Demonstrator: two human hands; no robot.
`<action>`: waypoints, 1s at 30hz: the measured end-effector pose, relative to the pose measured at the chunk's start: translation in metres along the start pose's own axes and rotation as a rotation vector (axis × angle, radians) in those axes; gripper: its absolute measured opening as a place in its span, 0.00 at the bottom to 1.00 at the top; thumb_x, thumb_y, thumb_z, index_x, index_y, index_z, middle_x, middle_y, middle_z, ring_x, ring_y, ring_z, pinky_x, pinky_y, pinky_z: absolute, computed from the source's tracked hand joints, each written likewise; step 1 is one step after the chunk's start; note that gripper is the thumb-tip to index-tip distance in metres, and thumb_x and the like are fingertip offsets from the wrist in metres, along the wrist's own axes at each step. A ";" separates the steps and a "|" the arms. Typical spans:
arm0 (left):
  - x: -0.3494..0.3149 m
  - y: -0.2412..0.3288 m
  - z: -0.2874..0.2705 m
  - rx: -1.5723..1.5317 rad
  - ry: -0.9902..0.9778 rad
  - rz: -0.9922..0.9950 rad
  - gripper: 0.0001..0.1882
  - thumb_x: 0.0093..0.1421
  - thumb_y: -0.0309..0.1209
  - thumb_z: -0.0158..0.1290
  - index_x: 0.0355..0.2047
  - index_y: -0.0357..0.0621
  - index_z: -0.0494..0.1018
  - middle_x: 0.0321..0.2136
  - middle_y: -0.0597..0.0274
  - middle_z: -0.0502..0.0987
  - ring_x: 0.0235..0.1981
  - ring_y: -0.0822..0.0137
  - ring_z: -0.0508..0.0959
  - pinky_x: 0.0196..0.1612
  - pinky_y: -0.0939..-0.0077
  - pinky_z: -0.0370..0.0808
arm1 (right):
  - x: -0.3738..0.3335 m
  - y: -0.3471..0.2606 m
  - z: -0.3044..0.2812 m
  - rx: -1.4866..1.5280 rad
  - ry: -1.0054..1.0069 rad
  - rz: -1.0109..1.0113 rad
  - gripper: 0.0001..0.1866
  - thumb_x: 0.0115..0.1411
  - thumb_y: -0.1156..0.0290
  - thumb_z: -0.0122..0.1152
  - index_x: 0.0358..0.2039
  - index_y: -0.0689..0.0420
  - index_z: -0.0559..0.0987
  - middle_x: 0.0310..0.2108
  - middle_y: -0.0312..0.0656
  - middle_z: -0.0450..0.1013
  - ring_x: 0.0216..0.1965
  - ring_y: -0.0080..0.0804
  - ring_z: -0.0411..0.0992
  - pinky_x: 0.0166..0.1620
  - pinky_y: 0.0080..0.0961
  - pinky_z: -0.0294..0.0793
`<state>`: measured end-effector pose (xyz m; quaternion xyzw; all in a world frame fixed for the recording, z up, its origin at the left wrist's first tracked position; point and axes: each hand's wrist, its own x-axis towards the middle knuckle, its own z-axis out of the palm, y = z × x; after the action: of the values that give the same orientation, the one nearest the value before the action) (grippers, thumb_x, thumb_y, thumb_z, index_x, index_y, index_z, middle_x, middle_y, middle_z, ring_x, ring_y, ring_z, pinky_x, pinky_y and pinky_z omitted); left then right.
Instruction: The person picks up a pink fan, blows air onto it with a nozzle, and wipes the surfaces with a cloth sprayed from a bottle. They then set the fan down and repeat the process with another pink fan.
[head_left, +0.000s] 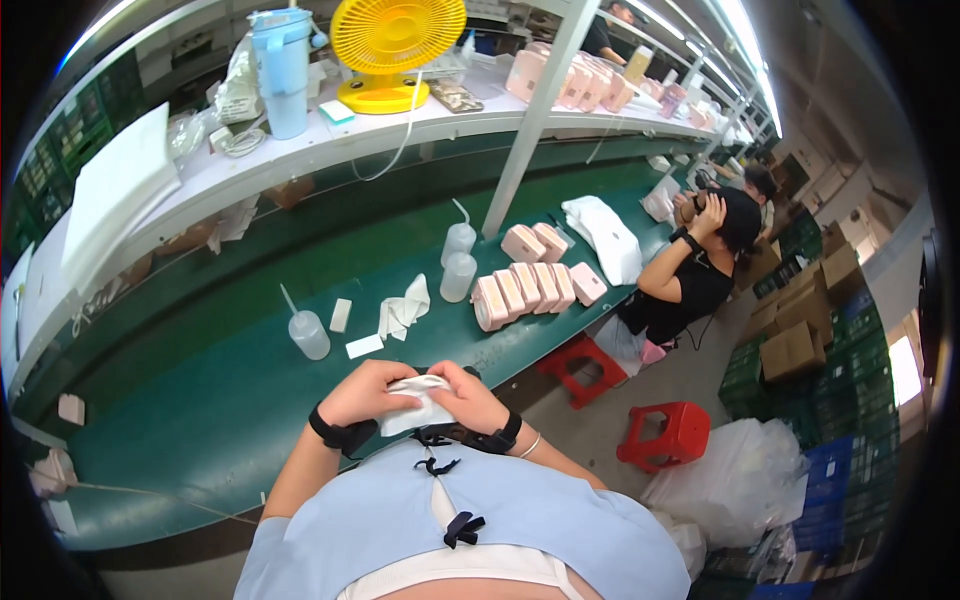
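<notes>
A folded white cloth (418,407) is pinched between my two hands, close in front of my body at the bench's near edge. My left hand (366,393) grips its left side, thumb on top. From the other side my right hand (470,398) holds it, thumb also on the cloth. Whether anything lies inside the folds is hidden. Just beyond, a crumpled white cloth (404,308) lies on the green bench (240,400), beside a small white block (365,346) and a second upright-looking white block (341,315).
Squeeze bottles (309,336) stand on the bench. A row of pale pink cases (523,292) sits to the right, near a white bag (603,238). The shelf above bears a yellow fan (398,45) and blue tumbler (281,75). A co-worker (690,270) sits right, near red stools (664,436).
</notes>
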<state>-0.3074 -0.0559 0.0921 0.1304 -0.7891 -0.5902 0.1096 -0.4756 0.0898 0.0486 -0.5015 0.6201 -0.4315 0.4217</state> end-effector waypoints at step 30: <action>-0.013 -0.231 -0.083 -0.020 0.778 -0.130 0.50 0.40 0.32 0.72 0.62 0.40 0.57 0.50 0.55 0.73 0.52 0.60 0.73 0.57 0.64 0.69 | 0.009 0.000 -0.029 0.827 0.654 -0.027 0.08 0.60 0.80 0.53 0.40 0.64 0.75 0.39 0.41 0.76 0.40 0.28 0.75 0.51 0.28 0.71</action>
<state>-0.2509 -0.1886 -0.1069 0.3931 -0.6729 -0.5101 0.3641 -0.5051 0.0838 0.0560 -0.1402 0.4906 -0.7794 0.3634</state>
